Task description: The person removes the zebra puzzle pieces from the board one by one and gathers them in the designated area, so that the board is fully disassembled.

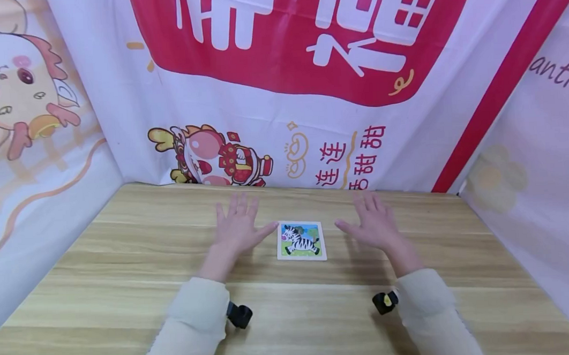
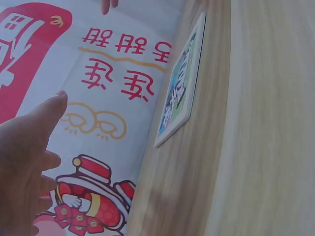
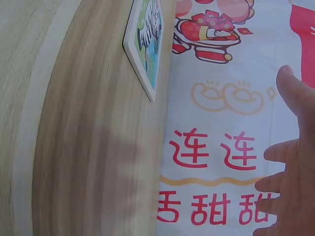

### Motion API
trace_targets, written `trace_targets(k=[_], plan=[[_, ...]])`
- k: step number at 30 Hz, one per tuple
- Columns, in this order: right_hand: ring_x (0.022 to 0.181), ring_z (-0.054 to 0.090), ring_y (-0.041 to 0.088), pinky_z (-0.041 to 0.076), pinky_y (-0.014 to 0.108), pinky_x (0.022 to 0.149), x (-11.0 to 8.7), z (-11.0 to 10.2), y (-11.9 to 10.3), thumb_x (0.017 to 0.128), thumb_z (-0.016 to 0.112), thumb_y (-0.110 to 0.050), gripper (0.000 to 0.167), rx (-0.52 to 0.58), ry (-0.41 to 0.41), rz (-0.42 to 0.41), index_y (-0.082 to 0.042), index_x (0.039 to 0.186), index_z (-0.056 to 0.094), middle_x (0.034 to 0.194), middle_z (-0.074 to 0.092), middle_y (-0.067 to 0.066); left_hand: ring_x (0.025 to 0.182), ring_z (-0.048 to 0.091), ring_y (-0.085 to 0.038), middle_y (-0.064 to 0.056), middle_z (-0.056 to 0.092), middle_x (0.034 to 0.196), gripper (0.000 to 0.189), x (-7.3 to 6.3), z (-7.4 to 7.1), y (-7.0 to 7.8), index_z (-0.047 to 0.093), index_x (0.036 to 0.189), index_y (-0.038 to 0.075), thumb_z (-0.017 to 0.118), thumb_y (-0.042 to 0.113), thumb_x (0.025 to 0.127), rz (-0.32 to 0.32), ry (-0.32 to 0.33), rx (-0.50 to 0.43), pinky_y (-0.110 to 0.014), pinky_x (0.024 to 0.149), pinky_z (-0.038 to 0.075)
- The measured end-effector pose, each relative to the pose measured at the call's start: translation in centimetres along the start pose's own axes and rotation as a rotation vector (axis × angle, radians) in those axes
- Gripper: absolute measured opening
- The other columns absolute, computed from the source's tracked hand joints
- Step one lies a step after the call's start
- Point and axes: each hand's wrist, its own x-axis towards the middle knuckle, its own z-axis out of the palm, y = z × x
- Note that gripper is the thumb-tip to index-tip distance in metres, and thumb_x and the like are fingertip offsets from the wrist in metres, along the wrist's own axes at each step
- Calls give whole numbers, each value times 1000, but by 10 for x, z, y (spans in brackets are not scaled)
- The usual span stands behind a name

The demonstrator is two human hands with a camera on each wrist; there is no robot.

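A square zebra picture puzzle [image 1: 300, 241] with a white border lies flat on the wooden table, between the two hands. My left hand [image 1: 239, 228] is spread to the left of it, fingers straight and thumb pointing toward its upper left corner. On the other side, my right hand [image 1: 375, 223] is spread too, its thumb turned toward the picture with a gap between. Neither hand holds anything. The left wrist view shows the puzzle [image 2: 182, 83] edge-on beyond the left hand [image 2: 24, 167]; the right wrist view has it [image 3: 146, 42] at the top, away from the right hand [image 3: 295, 157].
The wooden table [image 1: 301, 316] ends at a printed cloth backdrop [image 1: 280, 105] with red and white lettering. Cloth walls [image 1: 545, 185] stand at both sides. A small black wrist camera [image 1: 239, 315] sits on the left sleeve, another black camera [image 1: 385, 302] on the right.
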Motion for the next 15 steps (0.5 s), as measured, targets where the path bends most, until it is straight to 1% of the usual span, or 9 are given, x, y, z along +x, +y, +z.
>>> trace_targets(k=[4,7,9,12,15], plan=[[125,-6,37,-3,56,95,7,8,-6,77,36,-66,90,46,-7,1,-7,139,8,141,-1,20,127,-6,-28,-13,5,142,89,7,12,7,19,138,15,23,74,73,2,-2,-16,-47,92,-19],[126,-6,35,-5,54,96,13,17,-9,76,37,-67,90,90,-11,11,-8,139,10,141,-1,18,127,-7,-27,-12,2,142,88,10,23,13,16,139,16,24,74,73,8,-15,-35,-46,94,-17],[126,-4,36,-4,54,96,17,23,-10,76,38,-66,90,120,-9,11,-7,139,11,141,1,19,127,-7,-27,-11,0,142,86,11,28,16,15,139,16,27,72,75,11,-23,-61,-46,94,-16],[126,0,36,0,53,97,21,33,-12,78,43,-61,86,186,-10,3,-9,138,14,141,7,18,127,-6,-26,-10,0,142,84,12,36,20,17,138,16,30,70,76,15,-34,-99,-46,96,-13],[126,7,34,6,51,99,24,43,-13,79,48,-55,80,260,-23,-33,-10,138,17,141,14,16,128,-3,-26,-10,3,142,81,12,42,22,21,138,16,34,67,77,29,-46,-145,-47,99,-6]])
